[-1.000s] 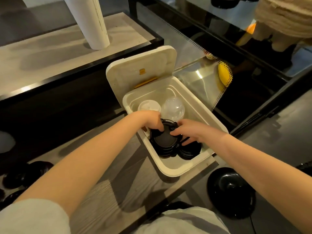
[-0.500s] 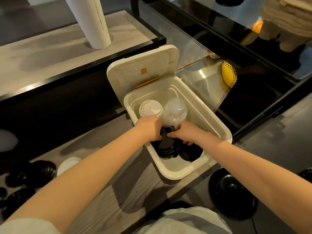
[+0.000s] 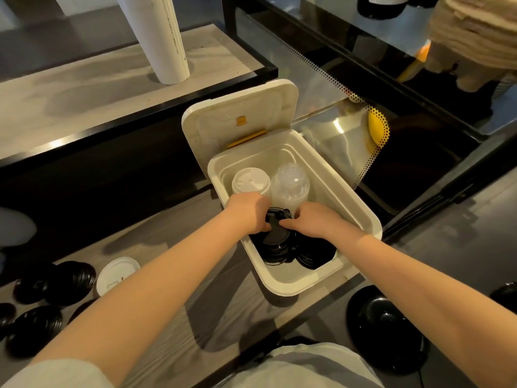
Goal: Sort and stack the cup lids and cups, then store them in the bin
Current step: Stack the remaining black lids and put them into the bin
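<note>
The left hand (image 3: 249, 212) and right hand (image 3: 314, 223) each held the black lid stack (image 3: 275, 242) in a curled grip inside the bin (image 3: 361, 217).

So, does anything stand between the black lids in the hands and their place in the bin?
Nothing visible does. The cover of the bin stands open, and the left hand and right hand hold the black lids inside it. White lids and clear dome lids stand close behind; another black stack lies at the right.
</note>
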